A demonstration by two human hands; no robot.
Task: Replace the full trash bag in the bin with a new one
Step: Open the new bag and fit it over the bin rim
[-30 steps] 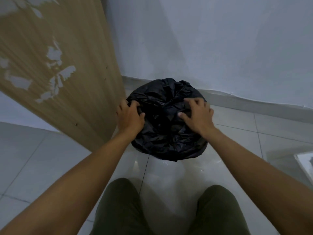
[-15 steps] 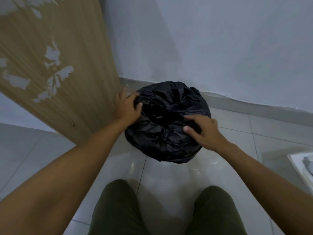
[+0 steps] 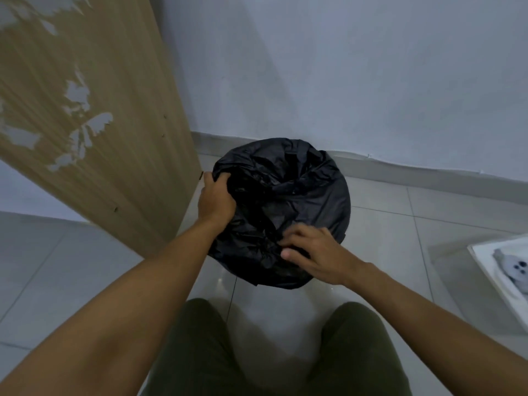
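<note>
A crumpled black trash bag [image 3: 300, 195] covers the round bin on the tiled floor by the wall; the bin itself is hidden under the plastic. My left hand [image 3: 215, 200] grips the bag's edge on the left side, fingers curled over the plastic. At the near right rim my right hand [image 3: 313, 252] pinches a fold of the bag, thumb underneath.
A tall wooden panel [image 3: 94, 115] with peeled patches stands close on the left, almost touching the bin. The white wall [image 3: 343, 81] and its skirting run behind. A white tray [image 3: 485, 267] with a pale object lies on the floor at right. My knees [image 3: 271, 352] are below.
My right hand has slid from the bag's top right down to its near rim. The left hand has shifted outward to the bag's left edge. The view has tilted slightly.
</note>
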